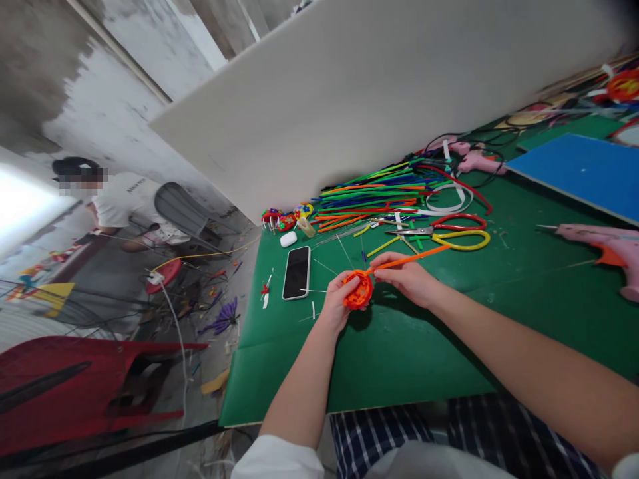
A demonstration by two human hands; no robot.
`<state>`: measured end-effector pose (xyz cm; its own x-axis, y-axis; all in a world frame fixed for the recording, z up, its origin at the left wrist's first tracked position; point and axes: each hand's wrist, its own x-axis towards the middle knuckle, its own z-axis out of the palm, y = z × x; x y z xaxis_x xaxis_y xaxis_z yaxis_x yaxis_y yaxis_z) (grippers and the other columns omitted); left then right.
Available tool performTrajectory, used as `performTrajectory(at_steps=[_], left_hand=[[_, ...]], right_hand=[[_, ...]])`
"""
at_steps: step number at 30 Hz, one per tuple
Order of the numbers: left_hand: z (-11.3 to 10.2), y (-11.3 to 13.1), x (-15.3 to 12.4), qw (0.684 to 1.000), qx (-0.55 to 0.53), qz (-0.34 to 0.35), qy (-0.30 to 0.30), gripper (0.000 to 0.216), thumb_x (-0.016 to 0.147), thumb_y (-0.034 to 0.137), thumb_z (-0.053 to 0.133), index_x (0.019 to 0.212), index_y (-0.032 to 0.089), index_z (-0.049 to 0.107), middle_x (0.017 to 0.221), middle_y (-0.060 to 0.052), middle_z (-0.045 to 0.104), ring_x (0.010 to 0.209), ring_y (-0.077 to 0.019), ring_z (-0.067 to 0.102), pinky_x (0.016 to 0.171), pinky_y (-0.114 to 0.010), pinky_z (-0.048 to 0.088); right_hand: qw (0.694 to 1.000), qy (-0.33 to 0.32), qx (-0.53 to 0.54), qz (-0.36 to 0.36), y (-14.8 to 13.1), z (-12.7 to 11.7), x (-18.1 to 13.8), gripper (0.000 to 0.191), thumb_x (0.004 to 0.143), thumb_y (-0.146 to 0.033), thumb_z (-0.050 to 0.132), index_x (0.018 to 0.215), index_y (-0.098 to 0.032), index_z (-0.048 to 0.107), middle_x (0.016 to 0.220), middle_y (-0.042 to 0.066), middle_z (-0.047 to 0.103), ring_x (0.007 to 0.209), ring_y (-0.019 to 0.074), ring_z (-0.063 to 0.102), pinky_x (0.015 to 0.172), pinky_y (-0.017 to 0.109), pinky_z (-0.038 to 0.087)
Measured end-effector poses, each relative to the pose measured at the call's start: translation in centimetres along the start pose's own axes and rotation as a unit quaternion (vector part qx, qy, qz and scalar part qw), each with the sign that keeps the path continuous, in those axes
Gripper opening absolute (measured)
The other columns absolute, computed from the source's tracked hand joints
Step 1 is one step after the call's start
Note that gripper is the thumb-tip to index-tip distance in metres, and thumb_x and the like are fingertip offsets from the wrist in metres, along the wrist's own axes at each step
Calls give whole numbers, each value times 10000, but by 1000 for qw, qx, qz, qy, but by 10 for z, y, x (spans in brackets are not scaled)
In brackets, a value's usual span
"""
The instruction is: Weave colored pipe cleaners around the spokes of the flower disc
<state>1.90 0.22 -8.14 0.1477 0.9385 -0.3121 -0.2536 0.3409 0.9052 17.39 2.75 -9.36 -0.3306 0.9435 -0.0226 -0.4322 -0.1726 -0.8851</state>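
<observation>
My left hand [338, 303] is closed round the edge of a small orange basket-like piece [360, 293] woven from pipe cleaners. From the rim of that piece a long orange pipe cleaner [419, 258] runs out to the right. My right hand [405, 279] pinches this strand close to the rim. Both hands are above the green table [399, 359]. Just beyond my right hand lie scissors [462, 233] with one red and one yellow handle. A phone [296, 273] lies left of my left hand. The underside of the woven piece is hidden.
A pile of coloured pipe cleaners [374, 193] lies along the white partition [349, 100]. Pink glue guns [594, 243] and a blue board [579, 173] occupy the right side. Small colourful figures [287, 221] stand at the back left. Another person [124, 199] sits at far left.
</observation>
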Motion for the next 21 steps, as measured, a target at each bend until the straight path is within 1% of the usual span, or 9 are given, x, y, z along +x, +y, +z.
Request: performTrajectory(at_steps=[5,10,13,16,21], left_hand=[[0,-1,2,999,19,28,34,349,619,360,599,864,134,494,634,-10,578,421,-96,527,340,-196,418],[-3,-4,5,996,33,54,65,346,623,362,594,869,140,494,624,-2,558,440,-95,527,348,-195,431],[-4,-5,7,994,37,68,74,338,638,354,582,876,131,494,642,-14,556,458,-95,532,352,-187,436],[-5,-6,7,993,40,74,78,325,647,345,574,876,130,493,661,-20,555,455,-95,530,347,-194,440],[-7,-7,8,993,51,71,80,316,650,347,570,873,137,495,655,-19,556,448,-99,530,344,-199,438]], right_hand=[[999,-8,-29,-28,-1,1,-1,207,571,-225,649,762,-184,581,797,7,591,729,117,536,671,263,415],[998,-31,-55,-19,-4,1,0,234,556,-273,657,752,-170,580,795,22,613,764,142,556,745,303,410],[995,-33,-92,-27,-5,2,0,237,577,-294,637,770,-166,587,814,31,616,785,150,558,772,320,405],[990,-43,-126,-37,-5,2,-1,233,607,-276,610,810,-163,588,845,36,614,799,148,558,779,318,407],[980,-43,-185,-53,-6,3,-1,233,645,-271,565,843,-152,590,860,48,610,791,147,562,749,302,429]])
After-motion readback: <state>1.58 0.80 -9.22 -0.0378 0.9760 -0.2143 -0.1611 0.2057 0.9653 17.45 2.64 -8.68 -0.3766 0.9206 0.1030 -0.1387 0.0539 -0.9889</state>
